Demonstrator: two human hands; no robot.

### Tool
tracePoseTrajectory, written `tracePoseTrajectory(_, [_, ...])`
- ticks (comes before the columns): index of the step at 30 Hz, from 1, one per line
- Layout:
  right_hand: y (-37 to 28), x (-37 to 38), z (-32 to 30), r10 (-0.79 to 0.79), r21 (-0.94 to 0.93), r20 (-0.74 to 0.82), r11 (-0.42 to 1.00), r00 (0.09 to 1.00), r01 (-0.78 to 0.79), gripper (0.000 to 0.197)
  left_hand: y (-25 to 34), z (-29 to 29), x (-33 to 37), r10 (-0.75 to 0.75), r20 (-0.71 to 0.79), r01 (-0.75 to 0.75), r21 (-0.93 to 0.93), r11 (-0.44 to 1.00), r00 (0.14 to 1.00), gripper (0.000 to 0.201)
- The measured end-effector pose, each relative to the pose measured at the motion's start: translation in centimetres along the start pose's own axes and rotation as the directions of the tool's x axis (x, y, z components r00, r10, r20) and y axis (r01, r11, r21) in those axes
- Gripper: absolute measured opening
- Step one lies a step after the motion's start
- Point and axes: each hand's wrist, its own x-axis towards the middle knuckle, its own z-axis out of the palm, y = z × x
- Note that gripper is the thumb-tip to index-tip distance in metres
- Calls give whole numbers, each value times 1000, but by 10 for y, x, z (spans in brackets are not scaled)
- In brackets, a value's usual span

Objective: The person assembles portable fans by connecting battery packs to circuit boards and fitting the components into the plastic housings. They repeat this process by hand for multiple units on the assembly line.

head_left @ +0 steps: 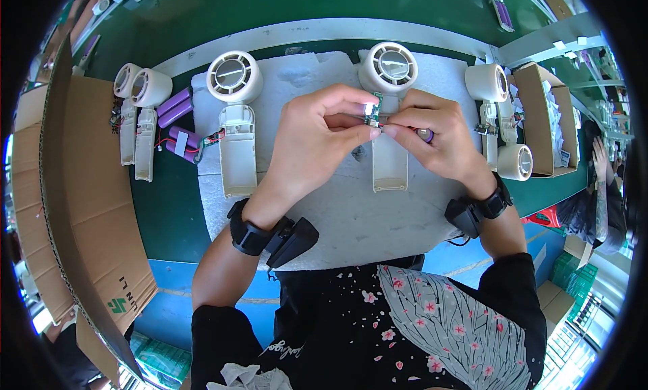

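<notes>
A small green circuit board (376, 110) with a bright spot is held upright between the thumb and fingers of my left hand (304, 137). My right hand (442, 130) is closed, its thumb and index fingertip meeting at the board's lower end; what they pinch is too small to make out. Inside its curled fingers shows the end of a purple battery (425, 135). Under both hands lies a cream fan housing with a round grille head (391, 65) and an open handle shell (390, 164). To the left is a second, with its head (233, 77) and handle shell (237, 154).
A pale foam pad (304, 214) covers the green table. Purple battery packs (177, 106) with wires and more fan housings (150, 86) lie left; other housings (486, 83) and a carton of white packets (540, 113) stand right. A tall cardboard box (101, 174) borders the left.
</notes>
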Motion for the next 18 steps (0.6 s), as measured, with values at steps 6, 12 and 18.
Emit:
tracePoseTrajectory(6, [0,-2,-1,14,-60,25,998,1000,-12,11,0,5,-2,22,10,-22,23,999,1000,36])
tracePoseTrajectory(12, [-17,0,12,113,-30,-188,992,976,-121,32,0,8,-2,201,26,-201,227,953,979,37])
tracePoseTrajectory(18, [-13,0,13,39,-132,-195,989,980,-66,35,1,9,-3,181,-18,-167,305,938,983,37])
